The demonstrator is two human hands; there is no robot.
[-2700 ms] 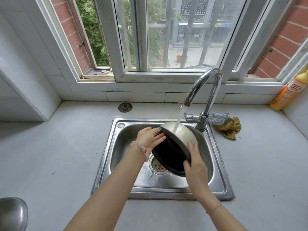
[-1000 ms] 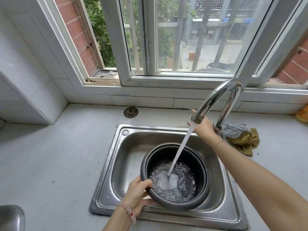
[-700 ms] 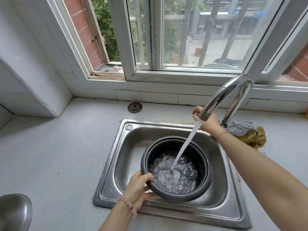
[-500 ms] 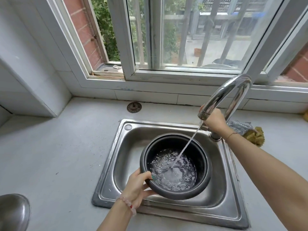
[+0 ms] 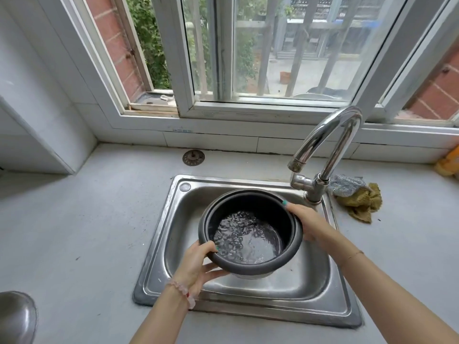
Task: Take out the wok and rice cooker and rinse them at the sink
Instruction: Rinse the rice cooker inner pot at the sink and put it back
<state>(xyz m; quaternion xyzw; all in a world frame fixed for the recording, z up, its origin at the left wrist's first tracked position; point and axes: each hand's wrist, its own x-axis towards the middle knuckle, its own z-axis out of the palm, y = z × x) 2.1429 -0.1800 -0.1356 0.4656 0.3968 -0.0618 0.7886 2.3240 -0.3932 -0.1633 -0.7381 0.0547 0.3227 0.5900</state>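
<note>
The rice cooker pot (image 5: pixel 248 207), dark inside and out, is held upright over the basin of the steel sink (image 5: pixel 173 219), with rippling water (image 5: pixel 246 239) pooled in its bottom. 2 hands carry it. The left hand (image 5: pixel 196 264) grips the rim at the pot's 7 o'clock: the thumb hooks over the edge into the pot and the other fingers are spread beneath the outer wall. The right hand (image 5: pixel 308 222) holds the rim at 2 o'clock, thumb lying along the top edge; its other fingers go behind the wall, so how they lie cannot be told.

The faucet (image 5: pixel 330 135) arches at 1 o'clock from the pot, its spout above the pot's far-right side. On the counter (image 5: pixel 74 232), a yellow cloth (image 5: pixel 360 202) and a grey mesh scrubber (image 5: pixel 345 184) lie at 3 o'clock from the faucet base, touching each other. A round drain cover (image 5: pixel 193 157) sits at 11 o'clock from the sink. A rounded metal thing (image 5: pixel 15 316), cut off by the frame, lies at the view's 8 o'clock corner.
</note>
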